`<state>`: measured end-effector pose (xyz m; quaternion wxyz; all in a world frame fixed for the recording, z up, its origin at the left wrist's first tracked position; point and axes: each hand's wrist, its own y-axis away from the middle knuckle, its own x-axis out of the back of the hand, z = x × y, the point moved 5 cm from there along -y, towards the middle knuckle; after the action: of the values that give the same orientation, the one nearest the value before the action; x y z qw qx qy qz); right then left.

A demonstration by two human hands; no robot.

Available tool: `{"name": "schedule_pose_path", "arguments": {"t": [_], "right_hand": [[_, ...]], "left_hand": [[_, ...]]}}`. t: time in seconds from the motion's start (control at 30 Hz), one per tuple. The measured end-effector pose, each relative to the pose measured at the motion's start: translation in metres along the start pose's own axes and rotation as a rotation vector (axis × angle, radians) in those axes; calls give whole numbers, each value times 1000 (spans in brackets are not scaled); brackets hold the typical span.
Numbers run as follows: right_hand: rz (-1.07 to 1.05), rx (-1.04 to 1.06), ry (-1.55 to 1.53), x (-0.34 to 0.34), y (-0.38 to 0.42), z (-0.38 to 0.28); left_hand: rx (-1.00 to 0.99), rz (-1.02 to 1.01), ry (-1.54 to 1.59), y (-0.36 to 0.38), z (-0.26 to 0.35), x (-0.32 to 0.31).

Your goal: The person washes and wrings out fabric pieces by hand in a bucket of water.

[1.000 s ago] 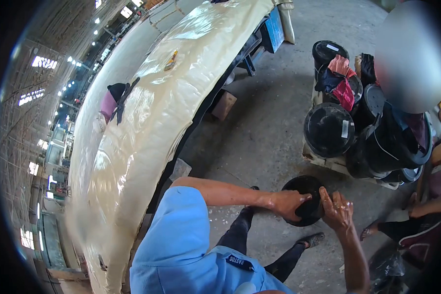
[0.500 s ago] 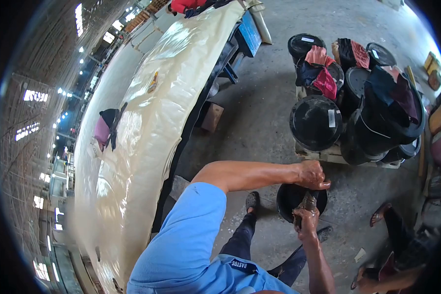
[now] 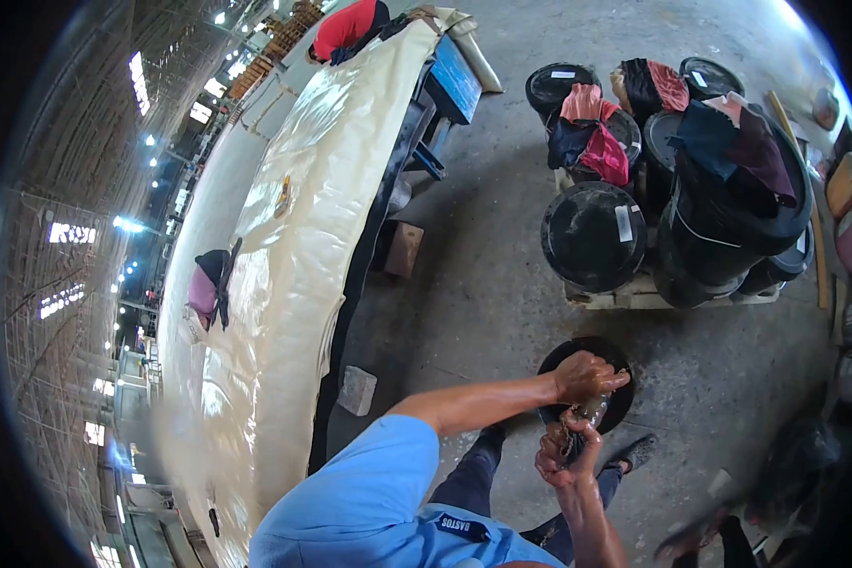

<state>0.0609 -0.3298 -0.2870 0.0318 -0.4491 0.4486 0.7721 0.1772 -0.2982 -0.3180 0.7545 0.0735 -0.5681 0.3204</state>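
Observation:
A small black bucket (image 3: 625, 402) stands on the concrete floor in front of my feet. My left hand (image 3: 585, 375) is curled above it, wet and glistening. Just below and nearer to me, my right hand (image 3: 560, 456) is closed around a wet brownish thing (image 3: 587, 412) that looks like a brush, and liquid drips from it over the bucket. The left hand's fingers close on its upper end. Both hands hide most of this thing, and the two hands almost touch.
A long glossy cream mould (image 3: 284, 237) runs along the left on a dark frame. A pallet (image 3: 634, 298) carries several black drums (image 3: 592, 237) draped with rags (image 3: 592, 137). A concrete block (image 3: 357, 390) lies on the floor. Another person in red (image 3: 346, 24) leans over the mould's far end.
My hands have come together over the bucket; a second ago they rested on its rim, holding nothing. The view has swung, and the person at the right is no longer in sight.

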Motion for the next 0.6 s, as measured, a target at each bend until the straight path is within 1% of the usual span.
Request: {"name": "schedule_pose_path", "arguments": {"t": [0.03,0.07,0.1,0.13,0.2,0.23,0.3,0.33,0.37,0.4,0.43,0.47,0.5,0.53,0.57,0.6], "right_hand": [[-52,9,-73,-3,-2,-1],[-56,10,-75,1,-7,-4],[-140,-12,-116,4,-13,-7],[-224,-33,-154,3,-16,-9],[-237,-8,-186,1,-18,-14],[-248,14,-224,-1,-18,-17],[-222,-7,-194,-5,-20,-19],[-198,-22,-175,-6,-20,-19],[-173,-35,-153,-6,-19,-20],[-263,-36,-141,-2,-25,-23],[-261,-28,-131,7,-32,-30],[-201,-41,-56,19,-37,-34],[-140,-57,21,26,-37,-36],[7,-14,69,20,-32,-44],[4,-6,76,29,-35,-52],[28,103,302,50,-42,-72]], "left_hand": [[-3,-4,-2,2,0,-4],[66,93,79,4,-5,-5],[138,188,165,8,-7,-5],[135,188,165,11,-4,-8],[290,171,214,15,-4,-14],[289,175,211,17,0,-13],[435,335,469,24,7,-11],[535,256,537,32,3,-29],[527,258,541,40,4,-41],[575,289,514,42,6,-35],[623,321,487,43,8,-32],[702,316,454,47,7,-34],[697,322,460,50,3,-38],[730,260,389,52,-6,-40],[759,198,314,52,-15,-43],[808,117,255,47,-17,-32]]}}
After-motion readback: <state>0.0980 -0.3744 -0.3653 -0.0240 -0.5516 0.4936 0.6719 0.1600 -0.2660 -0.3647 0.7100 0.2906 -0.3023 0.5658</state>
